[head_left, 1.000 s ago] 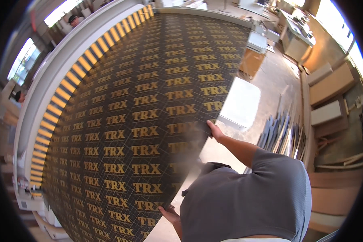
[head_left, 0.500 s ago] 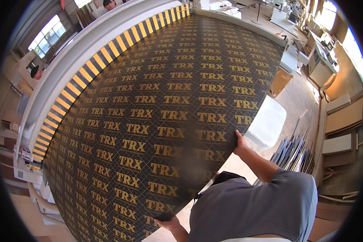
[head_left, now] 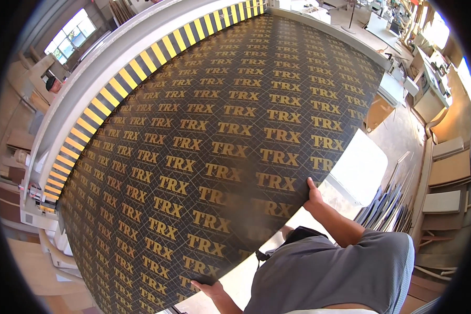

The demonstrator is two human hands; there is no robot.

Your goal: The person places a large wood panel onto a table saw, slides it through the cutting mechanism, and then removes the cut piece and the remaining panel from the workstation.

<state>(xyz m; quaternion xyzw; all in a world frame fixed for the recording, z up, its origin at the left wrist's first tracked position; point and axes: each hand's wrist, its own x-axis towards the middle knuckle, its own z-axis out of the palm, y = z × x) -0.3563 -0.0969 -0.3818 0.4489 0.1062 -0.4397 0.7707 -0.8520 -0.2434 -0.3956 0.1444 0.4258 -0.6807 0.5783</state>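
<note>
- Hidden stuff first: the big dark panel covers whatever sits under it, so we can't see what carries it, and its near left corner is cut off by the round rim of the view. There's also a hazy smudge over its near middle (lens smear or something else, we can't say).
- Far left, a person in a dark cap is mostly blocked by the long pale beam.
- Our panel lies face up in front of us, its left side running along the yellow-and-black striped strip and its far end right by a pale rail.
- Its face is smooth, near-black, with rows of gold lettering over a thin criss-cross line pattern. Straight edges look bowed.
- Right of it, a bundle of long thin strips, greyish and brown, lies loosely fanned.
- Left hand is low on the near edge, forearm coming up from the bottom; right hand is farther along, forearm slanting out of a grey sleeve.
- Both hands pinch the panel's edge, thumbs on top; the other fingers are tucked underneath, so their exact spread we can't tell.
</note>
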